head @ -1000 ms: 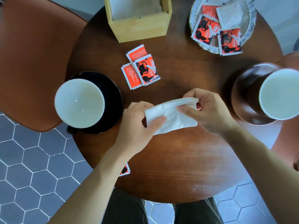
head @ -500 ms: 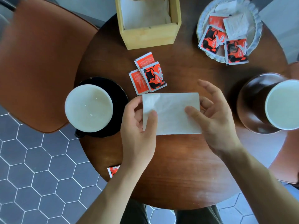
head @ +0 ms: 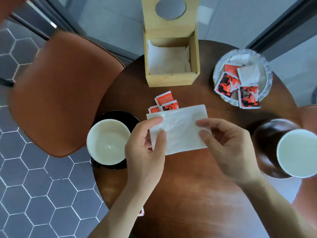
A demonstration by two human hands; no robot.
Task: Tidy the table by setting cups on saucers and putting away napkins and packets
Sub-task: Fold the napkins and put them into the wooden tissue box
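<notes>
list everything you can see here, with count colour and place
table: 1, dark brown, round, centre
napkin: 1, white, held over the table centre
napkin box: 1, pale wood, far edge, napkins inside
loose packets: 3 showing, red-orange, partly behind the napkin
plate: 1, pale, far right, holding red and white packets
left cup: 1, white, on a black saucer
right cup: 1, white, on a brown saucer
edge packet: 1, red, near edge, mostly hidden by the left forearm
chair: 1, brown, left
floor: grey hexagon tiles
left hand: pinching the napkin
right hand: pinching the napkin
</notes>
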